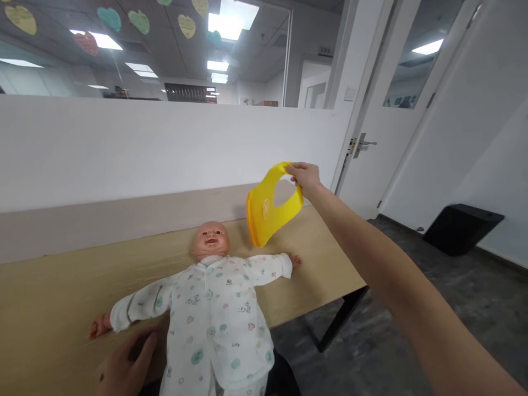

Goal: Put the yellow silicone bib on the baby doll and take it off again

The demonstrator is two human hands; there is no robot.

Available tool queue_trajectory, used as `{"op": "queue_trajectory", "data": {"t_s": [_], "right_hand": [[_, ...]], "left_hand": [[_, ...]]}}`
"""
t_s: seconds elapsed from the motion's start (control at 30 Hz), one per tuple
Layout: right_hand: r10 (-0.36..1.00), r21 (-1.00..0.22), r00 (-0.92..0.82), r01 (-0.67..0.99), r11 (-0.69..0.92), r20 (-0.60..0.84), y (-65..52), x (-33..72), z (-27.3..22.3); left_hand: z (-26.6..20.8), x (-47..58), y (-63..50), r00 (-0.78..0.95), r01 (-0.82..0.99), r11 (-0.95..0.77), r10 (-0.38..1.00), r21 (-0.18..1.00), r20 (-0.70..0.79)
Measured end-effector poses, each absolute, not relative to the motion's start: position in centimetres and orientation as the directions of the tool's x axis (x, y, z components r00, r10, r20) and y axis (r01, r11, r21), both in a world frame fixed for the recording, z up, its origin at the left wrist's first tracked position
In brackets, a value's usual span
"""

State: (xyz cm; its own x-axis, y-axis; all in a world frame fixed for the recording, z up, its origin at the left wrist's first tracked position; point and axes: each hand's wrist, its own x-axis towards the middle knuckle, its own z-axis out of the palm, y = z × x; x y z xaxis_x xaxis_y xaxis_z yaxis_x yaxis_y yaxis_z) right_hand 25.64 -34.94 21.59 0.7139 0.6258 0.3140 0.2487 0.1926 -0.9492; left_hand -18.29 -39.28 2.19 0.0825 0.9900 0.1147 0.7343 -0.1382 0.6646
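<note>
Pinches the bib [268,213] with the right hand [306,176], clamping fingers and thumb on its neck strap. Dangles it below and to the left of those fingers, tilted, in the air over the table [319,269], with the neck hole just beside the grip and the orange-edged pocket farthest from it. Shows a pale round print on the yellow between grip and pocket. Holds it apart from the doll [216,308].

Has the doll lying face up on the table, below and left of the right fingers, dressed in a white printed suit. Has one of its arms stretched out to a spot below the right fingers, and the other reaching out just above the left fingers.

Rests the left hand [127,360] low beside the doll's trunk, partly in shadow, with thumb and fingers apart and a dark gap between. Cannot tell whether the left fingertips touch the suit.

Faces a white wall [173,148] beyond the right fingers, with a window [148,60] above and paper hearts [187,26] up to their left. Has a door [396,132] beyond them to the right, and farther right and lower, a black box [462,228] on the floor [371,330].
</note>
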Motion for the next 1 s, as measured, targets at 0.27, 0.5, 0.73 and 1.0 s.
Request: {"op": "queue_trajectory", "data": {"t_s": [0.27,0.5,0.73,1.0], "right_hand": [[0.386,-0.967,0.917,0.181,-0.18,0.1,-38.9,35.2,9.8],[0.349,-0.896,0.935,0.206,-0.394,0.062,-43.5,39.0,2.4],[0.26,-0.791,0.953,0.279,-0.545,0.157,-46.5,40.5,-0.6],[0.392,-0.677,0.887,0.445,-0.585,0.245,-48.2,38.1,-1.3]], "left_hand": [[0.9,-18.5,-39.1,0.077,0.733,-0.095,0.995,0.674,0.056],[0.9,-18.5,-39.4,0.077,0.762,-0.128,0.991,0.635,0.107],[1.3,-18.0,-39.7,0.035,0.78,-0.119,0.988,0.614,0.147],[0.8,-18.4,-39.9,0.104,0.803,-0.15,0.988,0.576,0.113]]}}
